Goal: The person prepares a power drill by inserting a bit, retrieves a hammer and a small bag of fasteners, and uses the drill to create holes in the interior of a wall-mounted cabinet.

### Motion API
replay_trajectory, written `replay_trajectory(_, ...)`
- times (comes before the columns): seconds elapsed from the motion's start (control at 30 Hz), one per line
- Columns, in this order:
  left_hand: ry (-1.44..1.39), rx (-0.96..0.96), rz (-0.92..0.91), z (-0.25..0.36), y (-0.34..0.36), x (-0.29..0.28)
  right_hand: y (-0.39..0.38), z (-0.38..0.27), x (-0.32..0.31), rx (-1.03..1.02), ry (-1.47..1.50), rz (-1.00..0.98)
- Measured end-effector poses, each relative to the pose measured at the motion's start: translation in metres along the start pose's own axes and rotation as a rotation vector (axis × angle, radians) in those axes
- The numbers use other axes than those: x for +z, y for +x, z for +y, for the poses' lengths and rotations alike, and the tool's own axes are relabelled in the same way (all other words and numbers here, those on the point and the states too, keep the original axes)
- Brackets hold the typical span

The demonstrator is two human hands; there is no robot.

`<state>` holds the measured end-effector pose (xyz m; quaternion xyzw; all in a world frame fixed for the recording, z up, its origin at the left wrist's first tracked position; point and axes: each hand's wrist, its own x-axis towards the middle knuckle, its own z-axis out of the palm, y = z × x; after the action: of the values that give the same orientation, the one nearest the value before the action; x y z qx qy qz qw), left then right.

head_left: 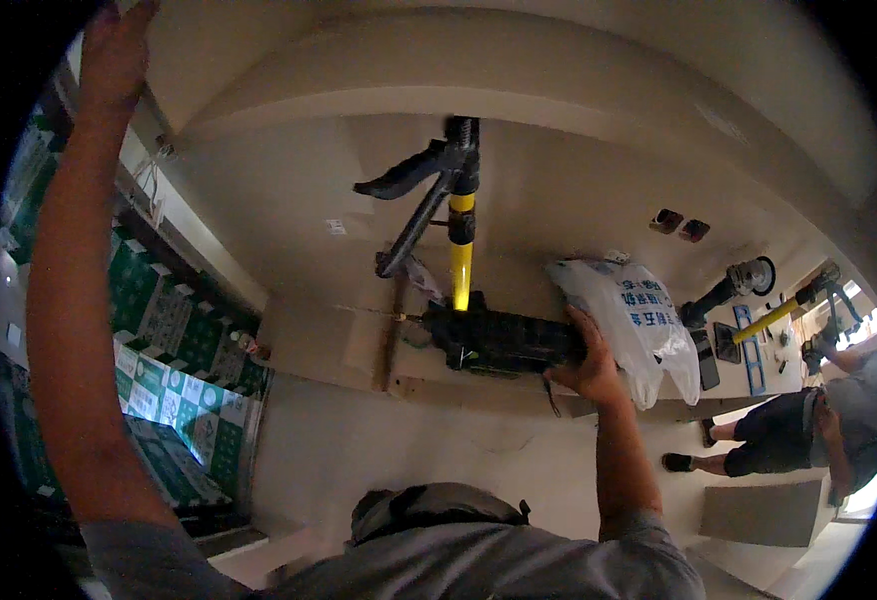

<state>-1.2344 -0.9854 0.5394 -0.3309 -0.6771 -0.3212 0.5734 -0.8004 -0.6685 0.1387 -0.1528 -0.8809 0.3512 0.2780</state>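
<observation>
My left hand (117, 60) is raised high at the far left, by the edge of a pale panel (194, 65). The dark rim of the picture cuts off its fingers, so I cannot see whether they grip anything. Lower down, my right hand (593, 358) is closed round the right end of a bulky black power tool (509, 340). A thin bit (364, 309) sticks out from the tool's left end. Behind the tool stands a yellow-and-black support pole (462, 265) with a black lever handle (409, 172). A white plastic bag (634, 315) lies right beside my right hand.
On the right lie an angle grinder (729, 288), a phone (707, 362), a blue spirit level (753, 360) and a second yellow pole (774, 318). Another person (809, 425) stands at far right. Green-and-white printed sheeting (174, 310) covers surfaces on the left. Sockets (681, 225) sit in the wall.
</observation>
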Motion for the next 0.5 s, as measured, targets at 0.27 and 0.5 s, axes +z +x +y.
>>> replay_trajectory(0.27, -0.408, -0.191, -0.116, 0.062, -0.007, -0.020, 0.080, -0.070, 0.022, -0.044, -0.607, -0.661)
replay_trajectory(0.5, -0.597, -0.084, -0.126, 0.026, 0.003, -0.009, 0.057, -0.091, 0.036, 0.095, -0.645, -0.520)
